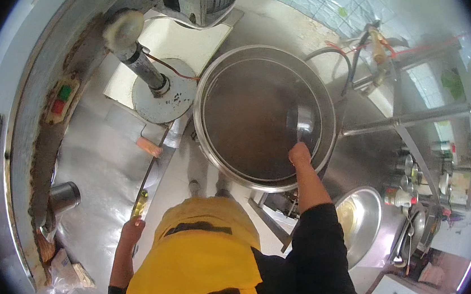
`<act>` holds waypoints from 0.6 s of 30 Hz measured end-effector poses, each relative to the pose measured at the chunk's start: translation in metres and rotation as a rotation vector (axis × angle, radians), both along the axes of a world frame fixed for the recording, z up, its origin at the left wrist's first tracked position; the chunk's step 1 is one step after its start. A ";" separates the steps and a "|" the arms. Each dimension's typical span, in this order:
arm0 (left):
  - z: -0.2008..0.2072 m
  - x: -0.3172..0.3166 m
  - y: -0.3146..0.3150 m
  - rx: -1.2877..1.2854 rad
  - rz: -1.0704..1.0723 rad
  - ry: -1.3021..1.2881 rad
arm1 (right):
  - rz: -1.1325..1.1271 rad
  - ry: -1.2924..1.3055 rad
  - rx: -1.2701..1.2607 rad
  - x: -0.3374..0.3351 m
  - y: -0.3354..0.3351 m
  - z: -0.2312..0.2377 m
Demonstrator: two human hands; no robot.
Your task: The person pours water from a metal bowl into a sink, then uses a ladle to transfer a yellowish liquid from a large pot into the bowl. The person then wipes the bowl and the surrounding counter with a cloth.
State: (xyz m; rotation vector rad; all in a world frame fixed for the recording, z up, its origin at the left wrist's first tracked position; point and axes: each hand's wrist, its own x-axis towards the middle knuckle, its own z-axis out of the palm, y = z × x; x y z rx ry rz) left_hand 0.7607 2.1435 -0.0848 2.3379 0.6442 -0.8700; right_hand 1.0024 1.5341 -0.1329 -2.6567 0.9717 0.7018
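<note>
My right hand (300, 154) is closed around the handle end of a shiny metal scoop (306, 118), whose head lies at the right inner side of a big round steel pot (207, 144). Dark brownish liquid (250, 111) fills much of the pot, its surface slightly hazy. Lower left, my left hand (133, 229) has its fingers curled at the edge of the steel table (95, 190). A small yellow-green item (140, 203) shows just beyond that hand; whether the fingers hold it is unclear.
Left of the pot stands a machine column on a round base (163, 97). A cleaver with a wooden handle (148, 147) lies on the table, near a metal cup (64, 197). A wide steel basin (360, 221) sits right of my arm, below a metal rail (414, 119).
</note>
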 end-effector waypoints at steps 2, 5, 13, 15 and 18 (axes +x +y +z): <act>0.009 -0.031 -0.005 0.007 0.117 0.009 | 0.074 0.105 -0.029 0.026 -0.003 -0.021; 0.019 -0.063 -0.010 0.007 0.125 0.055 | 0.343 0.208 0.003 0.045 0.000 -0.066; 0.059 -0.104 -0.077 -0.002 0.461 0.121 | -0.337 -0.143 0.744 0.049 0.072 -0.088; 0.056 -0.107 -0.077 -0.016 0.447 0.082 | -0.421 -0.190 1.014 0.050 0.071 -0.093; 0.036 -0.120 -0.068 -0.059 0.454 0.020 | -0.500 -0.195 1.224 0.046 0.077 -0.085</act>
